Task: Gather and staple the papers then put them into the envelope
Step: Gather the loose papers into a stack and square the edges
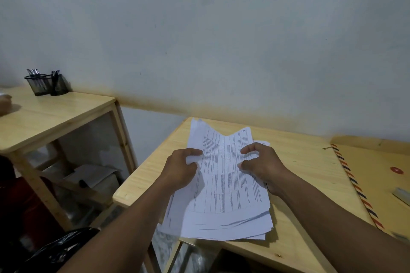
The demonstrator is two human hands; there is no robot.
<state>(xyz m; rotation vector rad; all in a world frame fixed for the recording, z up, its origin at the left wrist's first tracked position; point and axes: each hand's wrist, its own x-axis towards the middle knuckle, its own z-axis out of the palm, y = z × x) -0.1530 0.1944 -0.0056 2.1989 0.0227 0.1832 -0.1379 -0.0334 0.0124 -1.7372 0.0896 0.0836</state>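
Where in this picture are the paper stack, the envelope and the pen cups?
paper stack (224,175): head view, middle of the printed top sheet.
envelope (372,166): head view, plain tan face.
pen cups (39,86): head view, left cup's mesh wall.

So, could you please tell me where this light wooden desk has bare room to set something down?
The desk is bare between the white printed paper stack and the brown striped-edge envelope, and behind the stack toward the wall. Its left side is crowded: left hand and right hand grip the stack.

Wooden desk (299,162): papers (228,184) stacked near left edge, overhanging the front; envelope (366,173) flat along right edge.
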